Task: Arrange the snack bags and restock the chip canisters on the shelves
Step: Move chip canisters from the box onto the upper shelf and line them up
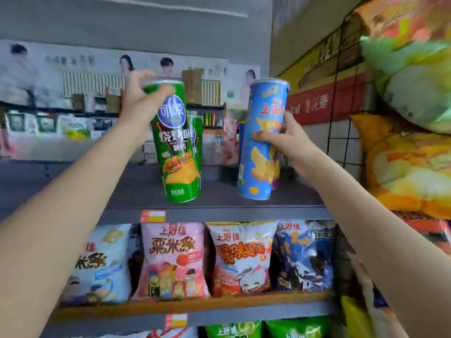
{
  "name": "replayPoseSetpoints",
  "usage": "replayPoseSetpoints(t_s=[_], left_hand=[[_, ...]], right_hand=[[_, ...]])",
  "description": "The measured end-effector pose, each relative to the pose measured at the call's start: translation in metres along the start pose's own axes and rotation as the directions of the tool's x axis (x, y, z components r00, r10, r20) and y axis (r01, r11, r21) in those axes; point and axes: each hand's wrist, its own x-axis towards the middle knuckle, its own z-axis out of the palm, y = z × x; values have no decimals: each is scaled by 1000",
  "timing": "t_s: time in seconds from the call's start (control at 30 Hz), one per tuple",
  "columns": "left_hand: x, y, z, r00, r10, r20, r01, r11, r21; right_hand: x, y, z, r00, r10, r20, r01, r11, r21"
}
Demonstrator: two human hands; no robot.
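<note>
From the head camera, the left hand (pixel 140 98) curls its fingers and thumb round the top of a tall green cardboard chip canister (pixel 175 142) with a blue round logo. The canister tilts slightly, and its base sits at the front of the dark grey top shelf (pixel 136 191); whether it rests fully on the shelf or hovers just above cannot be told. A second green canister (pixel 196 137) stands just behind it, mostly hidden.

The right hand (pixel 283 140) wraps round the middle of a tall blue cardboard chip canister (pixel 262 142) with a clear plastic lid, leaning a little to the right, its base at the shelf surface near the green one but apart from it.

On the shelf below stand four snack bags in a row: a pale blue bag (pixel 102 262), a pink bag (pixel 172 259), a white and red bag (pixel 240 257) and a dark blue bag (pixel 305 254). Large yellow and orange bags (pixel 405 164) hang on a black wire grid (pixel 341 132) at the right.
</note>
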Motion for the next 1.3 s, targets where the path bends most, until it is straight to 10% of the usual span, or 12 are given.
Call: replayPoseSetpoints(t_s=[0.4, 0.53, 0.97, 1.3], left_hand=[[0, -73, 9, 981, -82, 174, -16, 868, 496], [-33, -113, -20, 903, -311, 297, 21, 721, 692], [-40, -133, -16, 900, -321, 296, 81, 790, 608], [-44, -137, -15, 885, -355, 302, 82, 757, 648]], right_hand=[[41, 38, 48, 998, 62, 25, -57, 985, -165], [40, 50, 51, 993, 119, -20, -121, 985, -122], [53, 76, 89, 988, 98, -116, -132, 933, -335], [40, 113, 92, 945, 285, -162, -320, 696, -643]])
